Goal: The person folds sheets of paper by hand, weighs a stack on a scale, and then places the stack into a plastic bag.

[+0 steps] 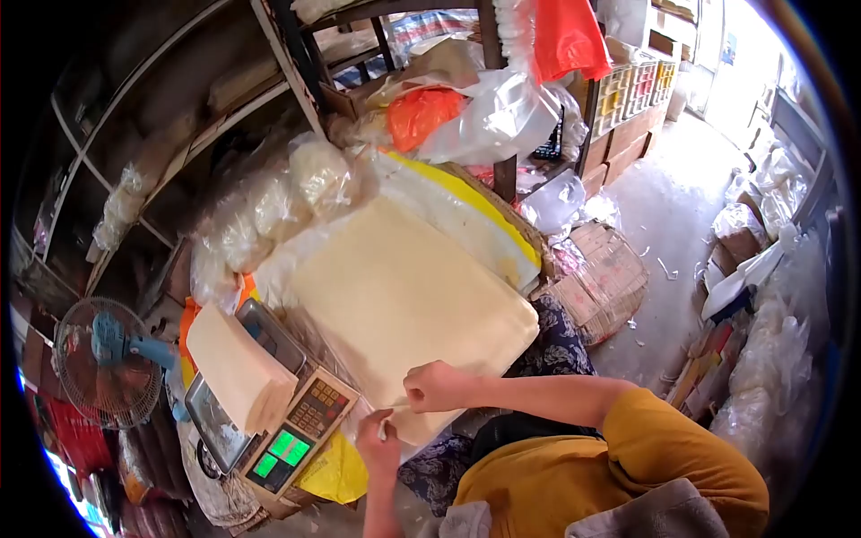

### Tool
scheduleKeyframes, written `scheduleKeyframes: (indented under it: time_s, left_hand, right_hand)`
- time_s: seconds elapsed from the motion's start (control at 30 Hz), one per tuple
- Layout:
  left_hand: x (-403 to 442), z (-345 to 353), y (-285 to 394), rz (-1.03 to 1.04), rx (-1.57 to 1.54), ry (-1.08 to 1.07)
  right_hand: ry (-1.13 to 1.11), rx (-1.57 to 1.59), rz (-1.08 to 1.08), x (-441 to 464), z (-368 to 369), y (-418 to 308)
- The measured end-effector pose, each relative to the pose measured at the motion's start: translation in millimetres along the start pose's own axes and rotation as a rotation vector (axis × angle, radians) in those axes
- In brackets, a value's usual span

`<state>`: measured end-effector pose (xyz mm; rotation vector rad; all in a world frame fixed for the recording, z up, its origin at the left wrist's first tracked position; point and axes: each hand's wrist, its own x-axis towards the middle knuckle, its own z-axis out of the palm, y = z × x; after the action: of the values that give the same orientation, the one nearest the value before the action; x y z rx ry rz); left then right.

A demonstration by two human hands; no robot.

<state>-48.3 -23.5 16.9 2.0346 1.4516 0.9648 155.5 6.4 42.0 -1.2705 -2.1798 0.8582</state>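
Observation:
A large flat stack of thin cream sheets [404,278] lies before me on white and yellow plastic. At its near corner, my left hand [378,444] is closed in a pinch on a pale sheet edge. My right hand [439,387] is curled closed over the near side of the stack, just right of the left; what its fingers hold, if anything, is hidden. To the left, a digital scale [309,421] with lit green displays carries a thick folded pile of similar sheets [233,368] on its metal pan.
Clear plastic bags of goods [278,197] line the stack's far left side, below metal shelves [206,134]. A fan [108,359] stands at far left. Flattened cardboard [596,282] lies on the floor to the right, and plastic wrapping [762,368] is heaped at far right.

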Motion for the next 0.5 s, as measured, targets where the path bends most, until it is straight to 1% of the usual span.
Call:
scheduleKeyframes:
  time_s: [0.03, 0.1, 0.17, 0.23, 0.27, 0.3, 0.33, 0.37, 0.4, 0.43, 0.47, 0.5]
  left_hand:
    - [-3, 7, 3, 0.008, -0.001, 0.0]
    - [-6, 17, 7, -0.06, -0.029, 0.003]
    - [-10, 21, 7, -0.059, -0.034, 0.007]
    - [-11, 26, 5, -0.067, -0.023, 0.081]
    - [-10, 26, 9, -0.061, -0.022, 0.081]
    - [-9, 26, 13, -0.034, -0.039, 0.17]
    - [-8, 26, 16, -0.009, -0.056, 0.258]
    - [-10, 27, 12, -0.007, -0.055, 0.258]
    - [-12, 29, 6, -0.103, -0.143, 0.231]
    - [-12, 30, 2, -0.199, -0.232, 0.204]
    - [-8, 28, 0, -0.196, -0.233, 0.206]
    - [-5, 24, -3, -0.161, -0.065, 0.041]
  right_hand:
    - [-0.012, 0.079, 0.046, -3, -7, 0]
    - [-0.005, 0.057, 0.057, -12, -2, -3]
    - [0.001, 0.041, 0.065, -20, 10, -2]
    - [-0.038, -0.319, -0.087, -21, 23, 12]
    - [0.004, -0.309, -0.087, -19, 23, 11]
    - [0.008, -0.31, -0.089, -18, 22, 12]
    - [0.052, -0.155, -0.026, -18, 20, 11]
    - [0.095, 0.0, 0.036, -18, 17, 11]
    - [0.097, 0.0, 0.036, -16, 15, 12]
    - [0.037, 0.094, 0.116, -12, 12, 16]
    - [-0.023, 0.188, 0.197, -9, 7, 20]
    - [-0.021, 0.188, 0.195, -6, 2, 24]
